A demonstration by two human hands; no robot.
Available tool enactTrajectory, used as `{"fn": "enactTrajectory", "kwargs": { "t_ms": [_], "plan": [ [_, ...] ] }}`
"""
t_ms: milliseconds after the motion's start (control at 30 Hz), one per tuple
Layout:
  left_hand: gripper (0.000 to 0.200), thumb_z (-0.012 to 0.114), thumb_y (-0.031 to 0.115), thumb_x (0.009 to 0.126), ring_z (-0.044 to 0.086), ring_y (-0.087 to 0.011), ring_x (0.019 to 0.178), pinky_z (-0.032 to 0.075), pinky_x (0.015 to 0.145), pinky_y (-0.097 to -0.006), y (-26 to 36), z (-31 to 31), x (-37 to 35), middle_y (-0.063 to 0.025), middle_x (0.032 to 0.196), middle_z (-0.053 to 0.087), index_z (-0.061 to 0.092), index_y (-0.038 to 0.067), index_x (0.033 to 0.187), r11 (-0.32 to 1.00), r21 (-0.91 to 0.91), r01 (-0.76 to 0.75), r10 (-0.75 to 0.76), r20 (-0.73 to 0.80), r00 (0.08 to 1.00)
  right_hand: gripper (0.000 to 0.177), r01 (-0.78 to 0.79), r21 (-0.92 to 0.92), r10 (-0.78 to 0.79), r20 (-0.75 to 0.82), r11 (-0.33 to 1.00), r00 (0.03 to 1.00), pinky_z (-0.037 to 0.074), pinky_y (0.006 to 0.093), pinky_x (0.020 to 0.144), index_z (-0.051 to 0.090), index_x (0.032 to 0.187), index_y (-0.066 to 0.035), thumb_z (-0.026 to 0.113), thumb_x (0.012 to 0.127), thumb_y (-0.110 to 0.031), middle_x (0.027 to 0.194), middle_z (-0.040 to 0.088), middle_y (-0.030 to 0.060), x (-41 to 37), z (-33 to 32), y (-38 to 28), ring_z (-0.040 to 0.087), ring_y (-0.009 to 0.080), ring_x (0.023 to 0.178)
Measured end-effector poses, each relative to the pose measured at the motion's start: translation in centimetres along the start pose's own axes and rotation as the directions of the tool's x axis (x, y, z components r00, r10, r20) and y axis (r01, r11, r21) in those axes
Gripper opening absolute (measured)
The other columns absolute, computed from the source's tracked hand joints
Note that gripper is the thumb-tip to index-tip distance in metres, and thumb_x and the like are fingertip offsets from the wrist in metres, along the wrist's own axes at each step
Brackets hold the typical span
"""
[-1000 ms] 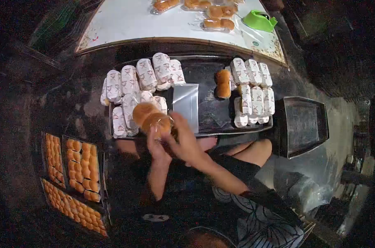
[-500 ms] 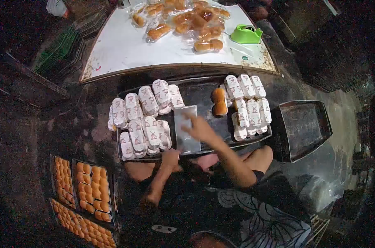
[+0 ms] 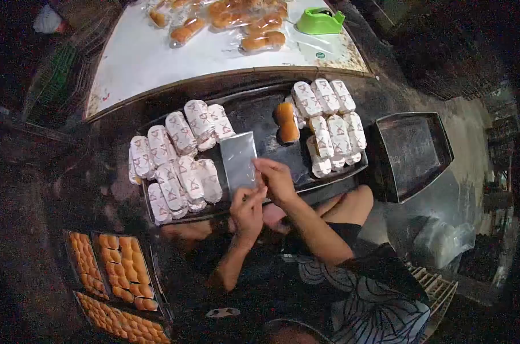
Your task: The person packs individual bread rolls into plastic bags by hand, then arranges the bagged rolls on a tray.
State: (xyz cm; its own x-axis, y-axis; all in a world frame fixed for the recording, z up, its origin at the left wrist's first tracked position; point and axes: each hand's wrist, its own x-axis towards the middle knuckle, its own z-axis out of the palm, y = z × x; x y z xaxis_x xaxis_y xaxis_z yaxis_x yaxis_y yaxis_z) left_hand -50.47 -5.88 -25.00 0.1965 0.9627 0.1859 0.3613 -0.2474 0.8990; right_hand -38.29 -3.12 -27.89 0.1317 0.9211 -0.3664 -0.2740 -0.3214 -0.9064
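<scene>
A flat stack of clear plastic bags [image 3: 237, 155] lies in the wide black tray [image 3: 257, 103]. At its right edge, my right hand [image 3: 276, 182] is closed, thumb and fingers pinching a plastic bag. Just below, my left hand [image 3: 248, 215] has curled fingers together at the lower right corner, seemingly on the same bag; the fingertips are partly hidden. To the upper right of my hands sits an unwrapped bread roll [image 3: 286, 123]. Rolls in printed white paper are piled on the left [image 3: 180, 135] and on the right [image 3: 337, 129] of the tray.
Beyond the tray, a white table [image 3: 151, 63] bears several bagged rolls [image 3: 263, 41] and a green tape dispenser [image 3: 320, 22]. A second black tray [image 3: 415, 155] stands at the right. Trays of bread [image 3: 125, 266] lie at lower left, and clear plastic [image 3: 446, 241] at lower right.
My right hand has come down from over the bag stack to its right edge. My left hand has risen from the tray's front edge to meet it. The view has shifted and tilted.
</scene>
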Motion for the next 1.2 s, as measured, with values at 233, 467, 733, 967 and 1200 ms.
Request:
{"fn": "enactTrajectory", "kwargs": {
  "t_ms": [233, 467, 733, 967, 1200],
  "plan": [
    [0.031, 0.054, 0.007, 0.080, 0.052, -0.0192, 0.083, 0.043, 0.070, -0.0291, -5.3, -0.9, 1.6, -0.0037, 0.087, 0.054, 0.046, 0.006, 0.110, 0.155, -0.966, 0.208, -0.795, 0.003, 0.606, 0.048, -0.210, 0.879, 0.084, 0.193, 0.428, 0.978, 0.033, 0.0340, 0.095, 0.032, 0.123, 0.001, 0.043, 0.088, -0.028, 0.116, 0.046, 0.0125, -1.9, 6.1, 2.0, 0.043, 0.0226, 0.110],
    [0.023, 0.050, 0.019, 0.082, 0.050, -0.0217, 0.089, 0.041, 0.084, -0.0461, -7.0, -6.4, 4.6, -0.0052, 0.091, 0.051, 0.049, 0.007, 0.102, 0.028, -0.981, 0.192, -0.642, 0.129, 0.756, 0.066, -0.388, -0.900, -0.668, -0.413, 0.198, 0.619, 0.044, 0.0475, 0.071, 0.040, 0.108, 0.003, 0.058, 0.071, -0.049, 0.102, 0.045, 0.0229, 13.4, -6.4, 2.5, 0.049, 0.0413, 0.089],
    [0.039, 0.043, 0.026, 0.082, 0.046, -0.0329, 0.103, 0.036, 0.091, -0.0474, -5.5, -8.6, 5.5, -0.0144, 0.109, 0.046, 0.041, 0.004, 0.114, 0.086, -0.993, -0.077, -0.639, -0.115, 0.761, 0.044, 0.422, -0.451, -0.341, 0.254, 0.786, 0.905, 0.041, 0.0343, 0.084, 0.051, 0.109, -0.002, 0.062, 0.072, -0.024, 0.103, 0.056, 0.0158, -0.3, -0.6, -1.8, 0.053, 0.0231, 0.099],
    [0.068, 0.050, 0.019, 0.079, 0.043, -0.0326, 0.107, 0.034, 0.094, -0.0472, 0.3, -4.2, 4.7, -0.0198, 0.123, 0.033, 0.009, 0.015, 0.133, 0.370, -0.928, -0.053, -0.315, -0.179, 0.932, 0.056, 0.287, -0.600, -0.026, 0.405, 0.746, 0.914, 0.043, 0.0375, 0.078, 0.047, 0.114, -0.003, 0.056, 0.073, -0.042, 0.099, 0.056, 0.0204, -4.5, 0.7, -5.9, 0.055, 0.0331, 0.091],
    [0.064, 0.054, 0.025, 0.079, 0.046, -0.0324, 0.103, 0.043, 0.084, -0.0418, -0.5, -4.2, 3.2, -0.0174, 0.118, 0.041, 0.020, 0.010, 0.131, -0.090, -0.944, 0.318, -0.016, 0.321, 0.947, 0.059, 0.149, -0.467, -0.127, 0.078, 0.872, 0.989, 0.044, 0.0372, 0.077, 0.030, 0.121, 0.002, 0.060, 0.076, -0.023, 0.104, 0.052, 0.0229, -7.0, 2.3, -3.1, 0.055, 0.0302, 0.091]
  ]
}}
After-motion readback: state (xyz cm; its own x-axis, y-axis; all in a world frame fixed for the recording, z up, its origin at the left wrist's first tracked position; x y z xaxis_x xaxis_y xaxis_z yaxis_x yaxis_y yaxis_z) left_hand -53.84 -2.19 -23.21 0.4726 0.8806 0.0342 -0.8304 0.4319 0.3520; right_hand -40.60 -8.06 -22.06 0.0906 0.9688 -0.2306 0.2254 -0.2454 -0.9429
